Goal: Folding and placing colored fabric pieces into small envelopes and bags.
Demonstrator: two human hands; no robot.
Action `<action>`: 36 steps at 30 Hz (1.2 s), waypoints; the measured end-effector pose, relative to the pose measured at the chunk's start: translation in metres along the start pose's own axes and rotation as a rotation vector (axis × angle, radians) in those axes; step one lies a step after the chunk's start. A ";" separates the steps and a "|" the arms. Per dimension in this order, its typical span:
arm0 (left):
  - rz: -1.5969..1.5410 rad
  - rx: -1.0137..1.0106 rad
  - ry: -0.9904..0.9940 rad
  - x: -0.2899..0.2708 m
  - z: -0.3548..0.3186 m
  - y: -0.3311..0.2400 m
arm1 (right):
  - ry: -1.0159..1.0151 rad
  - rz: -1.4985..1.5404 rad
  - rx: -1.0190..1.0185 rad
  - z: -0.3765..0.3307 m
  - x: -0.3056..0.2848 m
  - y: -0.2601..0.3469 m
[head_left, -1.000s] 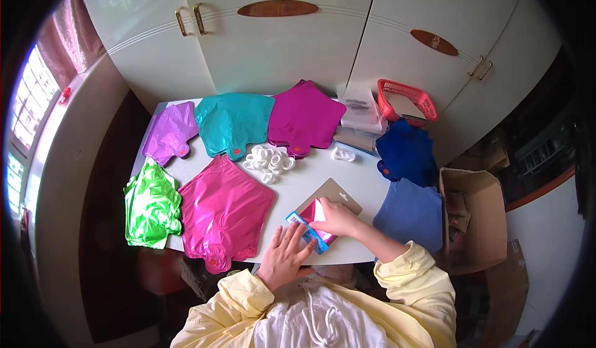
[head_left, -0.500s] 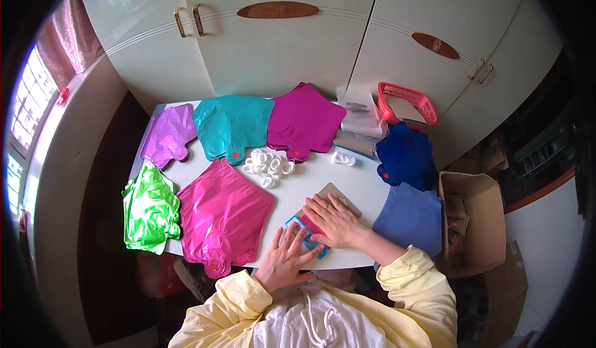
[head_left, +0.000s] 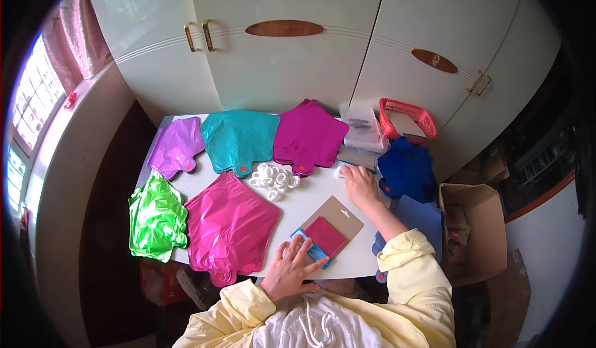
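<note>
At the far right of the white table point(head_left: 304, 202), a red plastic basket point(head_left: 386, 124) holds a flat pale piece point(head_left: 406, 126), and beyond the table's right edge a cardboard box point(head_left: 487, 230) stands with its flaps up, brown and reddish pieces inside it. A brown hanging card point(head_left: 335, 207) lies flat at the near edge, right of the pink foil sheets point(head_left: 233, 227); its long axis slants from near left to far right, the slotted end pointing far right. On it rest a folded dark red foil square point(head_left: 326, 234) and, across the near-left end, a blue strip point(head_left: 318, 255). The left hand point(head_left: 287, 270) lies palm down, fingers spread, fingertips pressing on that strip. The right hand point(head_left: 365, 191) reaches farther out, fingers bent down at a small white bundle point(head_left: 339, 172); whether they grip it I cannot tell, since the hand covers most of it.
</note>
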State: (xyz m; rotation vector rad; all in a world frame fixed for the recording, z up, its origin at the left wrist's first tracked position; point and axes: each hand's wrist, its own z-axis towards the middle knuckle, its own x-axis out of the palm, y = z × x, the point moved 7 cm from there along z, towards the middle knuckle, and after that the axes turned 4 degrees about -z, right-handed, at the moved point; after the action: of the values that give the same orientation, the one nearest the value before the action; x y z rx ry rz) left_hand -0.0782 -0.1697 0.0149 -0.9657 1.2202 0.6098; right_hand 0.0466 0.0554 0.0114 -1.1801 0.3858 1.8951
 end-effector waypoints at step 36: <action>0.030 -0.089 -0.059 0.022 -0.008 -0.010 | -0.053 0.346 -0.256 0.013 -0.073 0.090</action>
State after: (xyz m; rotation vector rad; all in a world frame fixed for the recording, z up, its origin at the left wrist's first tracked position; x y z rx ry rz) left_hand -0.0680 -0.1835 -0.0037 -0.9990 1.1647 0.7165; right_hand -0.0176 -0.0259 0.0652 -1.2894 0.3420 2.3249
